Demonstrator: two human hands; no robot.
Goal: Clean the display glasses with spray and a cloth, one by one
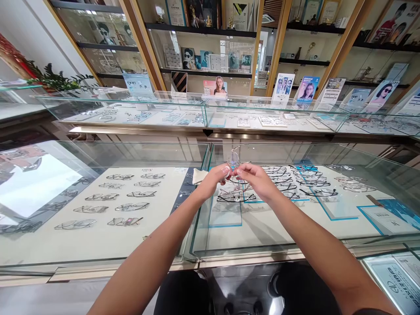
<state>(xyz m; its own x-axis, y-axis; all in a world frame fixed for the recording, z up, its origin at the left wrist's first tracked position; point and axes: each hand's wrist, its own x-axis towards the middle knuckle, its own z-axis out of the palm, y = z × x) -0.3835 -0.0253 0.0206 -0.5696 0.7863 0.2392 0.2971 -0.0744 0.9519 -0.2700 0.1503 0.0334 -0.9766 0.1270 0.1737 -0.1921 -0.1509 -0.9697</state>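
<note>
Both my hands meet above the right glass display case, fingers closed around a pair of thin-framed eyeglasses point(234, 158). My left hand point(215, 178) pinches the glasses from the left. From the other side, my right hand point(255, 177) grips them between thumb and fingers. A lens and part of the thin rim stand up above the fingertips; the rest is hidden by the hands. A cream cloth point(199, 176) shows beside my left hand; whether the hand holds it cannot be told. Beneath the hands, dark-framed eyeglasses point(236, 198) lie in the case.
Several rows of eyeglasses point(285, 178) lie in the right case. More frames point(124, 222) sit on a white panel in the left case. Glass edges point(197, 218) divide the cases. Behind stands another glass counter point(164, 117) with upright posters point(284, 86). My knees show below.
</note>
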